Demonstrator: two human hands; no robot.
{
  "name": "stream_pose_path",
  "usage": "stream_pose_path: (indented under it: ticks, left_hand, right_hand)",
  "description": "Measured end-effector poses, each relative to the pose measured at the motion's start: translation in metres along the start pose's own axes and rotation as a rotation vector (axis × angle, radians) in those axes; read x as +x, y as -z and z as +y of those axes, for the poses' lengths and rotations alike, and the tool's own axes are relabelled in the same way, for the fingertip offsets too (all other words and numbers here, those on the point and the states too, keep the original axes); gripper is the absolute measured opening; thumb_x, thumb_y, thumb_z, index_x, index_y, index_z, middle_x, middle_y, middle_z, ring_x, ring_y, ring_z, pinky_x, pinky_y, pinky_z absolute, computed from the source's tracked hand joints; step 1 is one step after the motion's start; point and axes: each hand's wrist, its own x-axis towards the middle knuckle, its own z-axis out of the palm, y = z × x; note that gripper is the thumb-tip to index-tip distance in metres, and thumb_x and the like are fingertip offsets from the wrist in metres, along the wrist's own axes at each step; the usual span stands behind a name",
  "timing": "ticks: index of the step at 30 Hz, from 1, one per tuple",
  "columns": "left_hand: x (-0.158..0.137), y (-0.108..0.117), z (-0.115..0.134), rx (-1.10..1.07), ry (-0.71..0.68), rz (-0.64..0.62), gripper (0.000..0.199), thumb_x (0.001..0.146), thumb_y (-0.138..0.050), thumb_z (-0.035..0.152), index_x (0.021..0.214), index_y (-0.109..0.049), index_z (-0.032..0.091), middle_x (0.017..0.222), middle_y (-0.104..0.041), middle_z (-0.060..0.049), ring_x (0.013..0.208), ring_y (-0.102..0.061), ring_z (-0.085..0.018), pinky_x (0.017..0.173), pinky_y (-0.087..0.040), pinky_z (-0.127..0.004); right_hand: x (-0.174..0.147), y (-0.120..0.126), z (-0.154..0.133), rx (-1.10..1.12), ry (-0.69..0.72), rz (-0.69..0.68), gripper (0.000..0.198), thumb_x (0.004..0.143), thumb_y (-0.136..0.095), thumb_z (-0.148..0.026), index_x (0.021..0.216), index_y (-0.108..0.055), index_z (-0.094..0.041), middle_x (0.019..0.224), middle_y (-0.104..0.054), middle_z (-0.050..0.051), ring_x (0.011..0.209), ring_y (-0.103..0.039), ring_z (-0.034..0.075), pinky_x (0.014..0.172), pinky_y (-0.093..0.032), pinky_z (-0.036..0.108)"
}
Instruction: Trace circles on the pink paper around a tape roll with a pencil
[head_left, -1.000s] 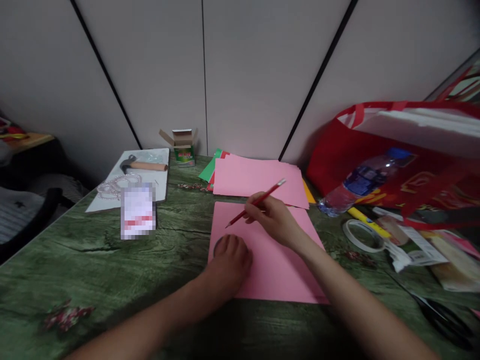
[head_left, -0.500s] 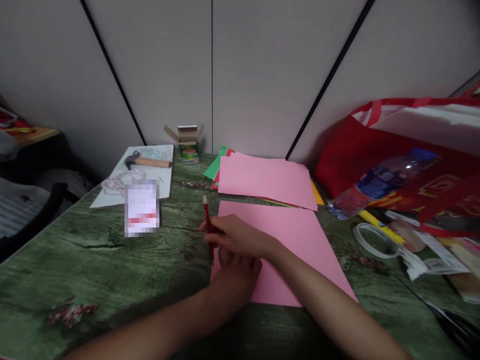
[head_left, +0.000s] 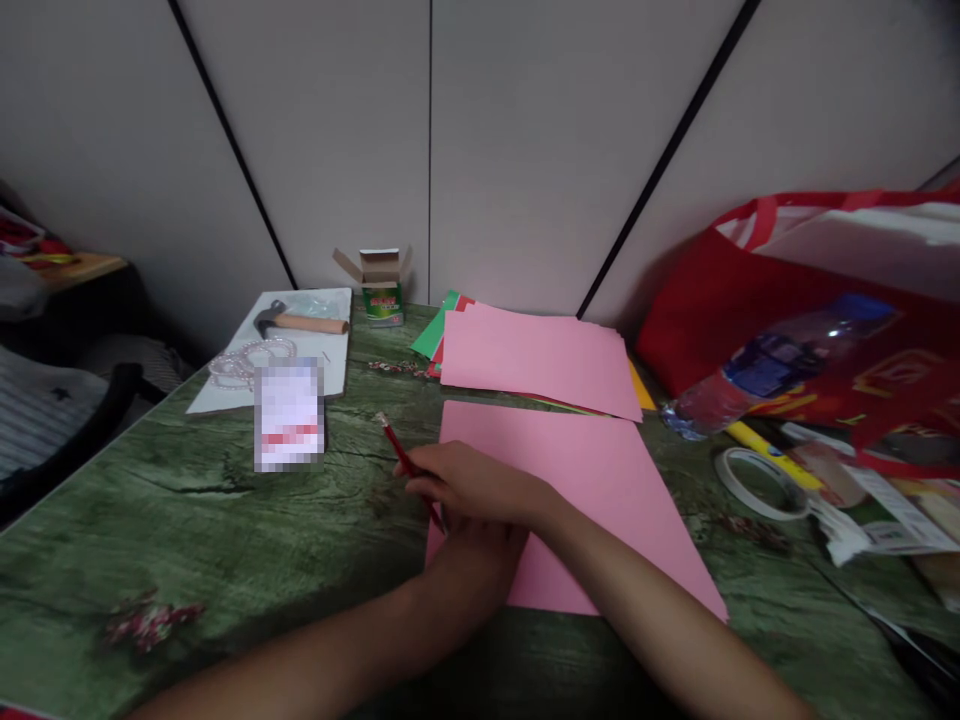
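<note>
My right hand is closed around a red pencil with a pale, metallic-looking top end. The pencil slants, its top leaning to the left and its lower end beside the left edge of a pink sheet. Beneath the right hand, my left hand rests on the same sheet with its fingers bent. Most of those fingers are covered by the right hand. A sliver of a pale curved edge shows near them, too little to name.
Behind lies a stack of coloured paper. To the left are a phone-like pixelated item, a hammer and a small box. At right stand a red bag, a water bottle and a tape roll.
The pencil has tipped from nearly upright to leaning left. My right hand has turned and come lower over the left hand, hiding more of its fingers. The view has shifted slightly.
</note>
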Motion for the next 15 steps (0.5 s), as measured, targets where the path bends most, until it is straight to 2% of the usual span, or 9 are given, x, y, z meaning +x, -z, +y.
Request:
stream_pose_path:
  ticks: [3,6,10,15]
  left_hand:
    - [0.000,0.007,-0.001,0.000,-0.038,-0.086,0.040,0.083,-0.043,0.009,0.123,-0.048,0.012,0.112,-0.061,-0.016,0.098,-0.060,-0.031,0.078,-0.049,-0.048]
    - [0.001,0.010,-0.002,-0.016,-0.039,-0.100,0.041,0.084,-0.041,0.009,0.125,-0.046,0.011,0.115,-0.059,-0.018,0.102,-0.057,-0.033,0.081,-0.046,-0.054]
    - [0.002,0.009,-0.003,-0.040,-0.042,-0.090,0.041,0.085,-0.040,0.011,0.125,-0.048,0.010,0.120,-0.055,-0.020,0.111,-0.051,-0.036,0.089,-0.039,-0.060]
    - [0.002,0.005,-0.005,0.008,-0.057,-0.010,0.041,0.084,-0.043,0.015,0.124,-0.050,0.007,0.124,-0.052,-0.023,0.119,-0.044,-0.040,0.095,-0.033,-0.063]
  right_hand:
    - [0.003,0.000,0.001,-0.006,-0.002,0.040,0.012,0.091,-0.051,-0.017,0.099,-0.059,-0.016,0.096,-0.066,0.006,0.088,-0.062,0.018,0.076,-0.048,0.030]
    - [0.005,0.001,0.003,0.021,-0.018,0.085,0.010,0.092,-0.049,-0.017,0.098,-0.058,-0.017,0.092,-0.066,0.005,0.085,-0.062,0.017,0.075,-0.047,0.030]
    - [0.006,0.002,0.011,0.064,-0.089,0.179,0.009,0.091,-0.049,-0.016,0.097,-0.056,-0.017,0.088,-0.065,0.004,0.076,-0.060,0.015,0.069,-0.046,0.028]
    - [0.006,0.004,0.029,0.081,-0.122,0.337,0.008,0.091,-0.050,-0.017,0.097,-0.055,-0.015,0.082,-0.063,0.004,0.069,-0.057,0.014,0.066,-0.044,0.027]
